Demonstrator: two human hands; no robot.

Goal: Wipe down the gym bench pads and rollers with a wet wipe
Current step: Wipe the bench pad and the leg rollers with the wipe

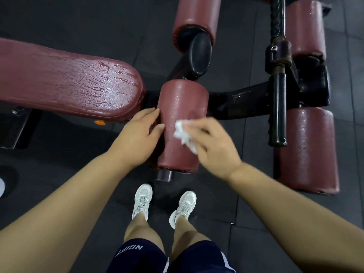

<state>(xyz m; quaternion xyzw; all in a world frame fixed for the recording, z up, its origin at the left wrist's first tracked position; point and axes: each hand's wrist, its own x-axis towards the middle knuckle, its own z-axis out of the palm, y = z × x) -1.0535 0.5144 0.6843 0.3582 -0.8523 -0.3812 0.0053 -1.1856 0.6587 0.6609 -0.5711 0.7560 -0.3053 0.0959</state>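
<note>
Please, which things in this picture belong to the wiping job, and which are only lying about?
Job:
wet wipe, pinched in the right hand
near roller, touched by the left hand
bench pad
far roller
upper right roller
lower right roller

Lying about:
black bar
rubber floor tiles

Near roller (181, 123) parked just right of the bench pad (65, 83)
Wet wipe (184, 134) is held on top, left hand (137, 134) is laid on its left side, far roller's (197, 18) set behind.
</note>
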